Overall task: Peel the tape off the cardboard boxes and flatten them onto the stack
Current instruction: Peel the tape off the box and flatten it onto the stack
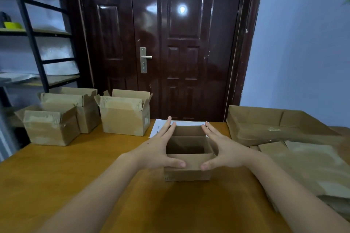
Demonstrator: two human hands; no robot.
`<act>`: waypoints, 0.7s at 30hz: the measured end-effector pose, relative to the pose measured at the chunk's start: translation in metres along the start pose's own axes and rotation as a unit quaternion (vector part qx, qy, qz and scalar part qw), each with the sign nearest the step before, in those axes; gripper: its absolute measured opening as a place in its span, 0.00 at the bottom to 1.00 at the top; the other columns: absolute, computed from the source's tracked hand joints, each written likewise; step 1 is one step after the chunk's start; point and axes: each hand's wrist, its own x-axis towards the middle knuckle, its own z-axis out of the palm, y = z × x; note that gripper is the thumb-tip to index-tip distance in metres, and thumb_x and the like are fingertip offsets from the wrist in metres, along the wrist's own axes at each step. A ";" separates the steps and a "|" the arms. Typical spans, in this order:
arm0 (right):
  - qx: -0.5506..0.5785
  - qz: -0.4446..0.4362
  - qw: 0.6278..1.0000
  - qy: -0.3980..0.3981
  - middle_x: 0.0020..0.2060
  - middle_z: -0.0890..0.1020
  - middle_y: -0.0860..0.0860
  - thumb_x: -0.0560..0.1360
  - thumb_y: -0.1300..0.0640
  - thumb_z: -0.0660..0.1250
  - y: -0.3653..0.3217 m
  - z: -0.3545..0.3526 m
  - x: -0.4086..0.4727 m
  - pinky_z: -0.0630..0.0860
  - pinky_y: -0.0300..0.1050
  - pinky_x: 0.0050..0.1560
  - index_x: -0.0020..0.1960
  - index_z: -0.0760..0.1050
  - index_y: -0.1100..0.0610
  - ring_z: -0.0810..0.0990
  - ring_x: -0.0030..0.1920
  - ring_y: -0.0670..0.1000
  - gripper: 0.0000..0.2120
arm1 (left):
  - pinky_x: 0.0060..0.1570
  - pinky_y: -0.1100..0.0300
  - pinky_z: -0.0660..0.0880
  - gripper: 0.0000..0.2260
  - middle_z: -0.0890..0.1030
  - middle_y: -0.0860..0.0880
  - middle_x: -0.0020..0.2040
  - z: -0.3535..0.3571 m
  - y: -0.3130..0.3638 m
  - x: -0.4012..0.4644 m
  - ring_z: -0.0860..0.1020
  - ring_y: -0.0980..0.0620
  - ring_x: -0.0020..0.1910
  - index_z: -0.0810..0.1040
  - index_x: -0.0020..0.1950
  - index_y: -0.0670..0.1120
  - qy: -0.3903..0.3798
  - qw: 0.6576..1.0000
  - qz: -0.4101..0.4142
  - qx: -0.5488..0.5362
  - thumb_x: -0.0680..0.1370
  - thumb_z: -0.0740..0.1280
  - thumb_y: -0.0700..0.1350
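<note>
Head view shows three open boxes [85, 115] at the surface's far left edge. Your left hand [157, 149] and right hand [225, 151] press flat-fingered, not clasped, on the small box [187, 164] at the centre. Next, I think, collapse it toward the flattened stack [295, 149] by the right edge.

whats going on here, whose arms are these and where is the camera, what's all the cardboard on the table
There is no machine: the one picture comes from a camera on a person's head, looking down at their own arms. The left hand and right hand press flat against the sides of a small open box on a wooden table, thumbs on its near flap. Three more open boxes stand at far left. Flattened cardboard lies piled at right. A white paper lies behind the small box, before a dark door.
</note>
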 end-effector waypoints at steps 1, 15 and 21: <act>-0.009 0.011 1.000 -0.009 0.77 0.31 0.33 0.57 0.19 0.71 -0.001 -0.001 0.002 0.54 0.63 0.79 0.77 0.29 0.33 0.41 0.81 0.58 0.67 | 0.72 0.52 0.71 0.63 0.24 0.71 0.74 0.001 -0.002 0.002 0.54 0.50 0.82 0.32 0.81 0.63 -0.001 1.000 -0.002 0.001 0.62 0.69 0.81; 0.111 0.036 0.990 0.083 0.65 0.67 0.43 0.60 0.33 0.79 0.010 0.033 0.015 0.79 0.44 0.59 0.76 0.55 0.35 0.72 0.62 0.47 0.52 | 0.63 0.57 0.79 0.52 0.65 0.62 0.71 0.036 -0.022 0.013 0.71 0.56 0.67 0.58 0.77 0.61 0.054 0.993 -0.066 -0.080 0.59 0.74 0.77; 0.174 0.029 0.979 0.099 0.69 0.65 0.46 0.67 0.42 0.80 0.008 0.040 0.008 0.79 0.34 0.44 0.79 0.51 0.34 0.72 0.63 0.49 0.51 | 0.55 0.67 0.76 0.49 0.65 0.62 0.69 0.041 -0.022 0.013 0.71 0.56 0.68 0.60 0.76 0.62 0.071 0.986 -0.071 -0.129 0.60 0.75 0.75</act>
